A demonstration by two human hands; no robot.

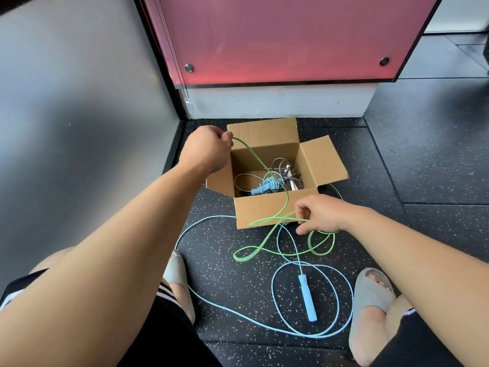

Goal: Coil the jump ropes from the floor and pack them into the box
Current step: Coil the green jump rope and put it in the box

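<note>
Both grips are clamped on the green jump rope (239,258). The left hand (209,148) is closed in a fist on it above the back-left corner of the cardboard box (264,207). The right hand (321,214) pinches it between thumb and fingers just in front of the box's front-right corner. Between the two hands the green cord runs slack across the open box and down over its front wall, and the rest lies in loose loops on the speckled black floor (423,168) just before the box. The box stands with its flaps spread, and inside it lie a grey rope (280,165) and a blue-handled rope (260,189), tangled together. A light blue jump rope (307,298) sprawls uncoiled on the floor between the person's grey slippers (370,295), crossing the green loops, its handle lying near the right foot.
</note>
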